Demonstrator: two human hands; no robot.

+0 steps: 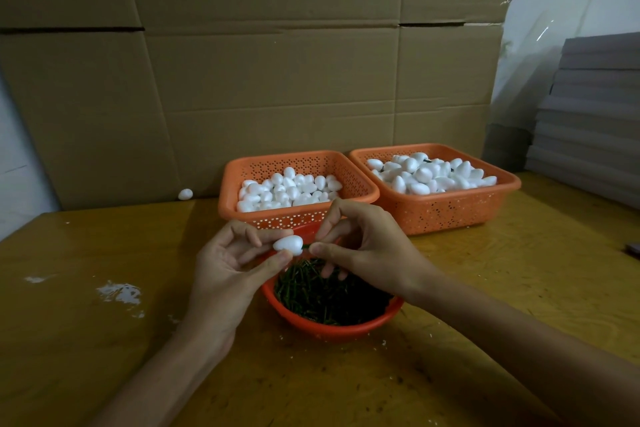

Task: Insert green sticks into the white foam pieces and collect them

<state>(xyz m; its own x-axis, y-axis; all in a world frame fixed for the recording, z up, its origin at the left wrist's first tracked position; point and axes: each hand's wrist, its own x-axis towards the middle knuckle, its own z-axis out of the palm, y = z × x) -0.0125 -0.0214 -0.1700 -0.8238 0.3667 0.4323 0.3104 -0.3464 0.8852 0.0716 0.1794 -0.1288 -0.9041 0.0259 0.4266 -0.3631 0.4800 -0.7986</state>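
My left hand [232, 263] pinches a white egg-shaped foam piece [288, 244] between thumb and fingers. My right hand [360, 246] pinches a short green stick [306, 246] whose tip meets the right end of that foam piece. Both hands hover over a round orange bowl [346, 326] filled with green sticks [325, 295]. Behind it stand two square orange baskets: the left basket [242, 211] holds several plain foam pieces [287, 191], the right basket [450, 208] holds larger-looking foam pieces [429, 173], with dark bits showing between some.
A stray foam piece [185, 194] lies at the back left against the cardboard sheet [259, 62]. White smears [119, 293] mark the yellow table [104, 340]. Stacked grey boards [592, 121] stand at the right edge.
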